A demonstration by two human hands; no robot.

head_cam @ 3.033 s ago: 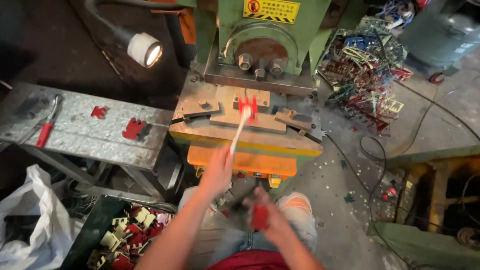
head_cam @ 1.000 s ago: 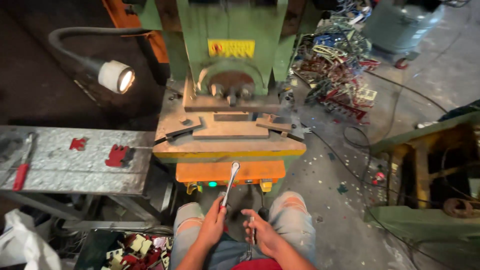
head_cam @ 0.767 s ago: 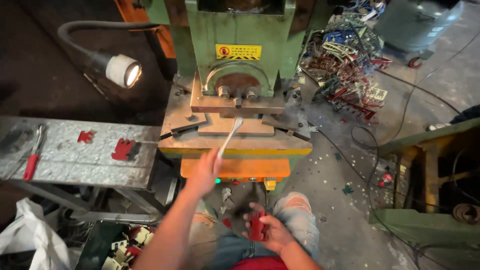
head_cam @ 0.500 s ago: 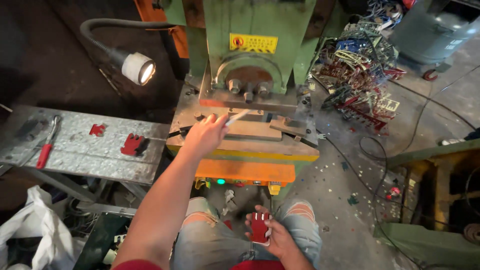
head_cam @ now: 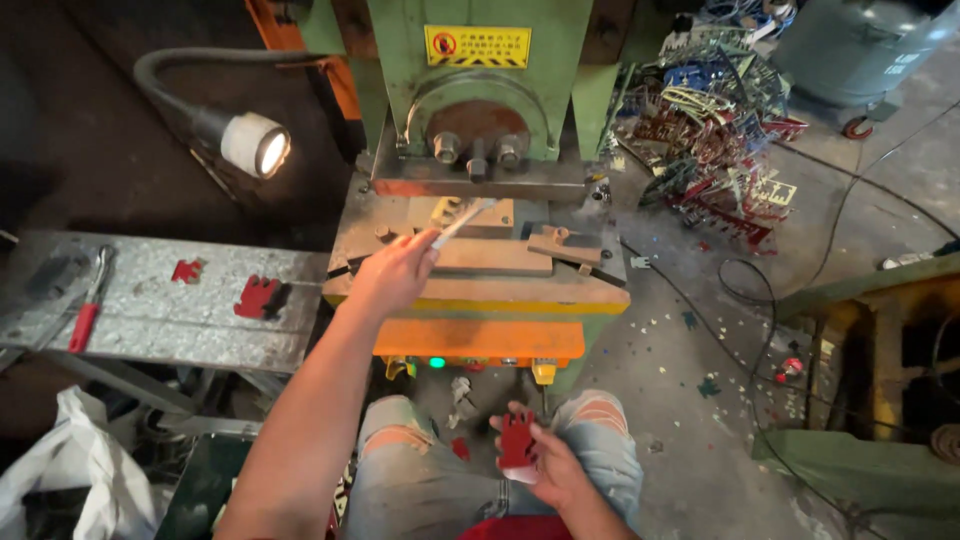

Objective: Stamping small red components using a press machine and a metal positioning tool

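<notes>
**Left hand at the press, red piece held in the lap**

The left hand [head_cam: 392, 277] reaches over the press bed [head_cam: 480, 285], its grip closed around a thin pale rod [head_cam: 462, 222] whose tip lies on the die block beneath the green press [head_cam: 478, 90]. The right hand [head_cam: 548, 468] rests between the knees, fingers closed on a red stamped piece [head_cam: 517, 440], well apart from the rod. Two more red pieces [head_cam: 257, 297] lie on the grey tabletop [head_cam: 150, 320] at left.

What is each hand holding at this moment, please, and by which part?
The left hand grips a thin pale stick by its near end. The right hand holds a red flat piece by its lower part.
</notes>
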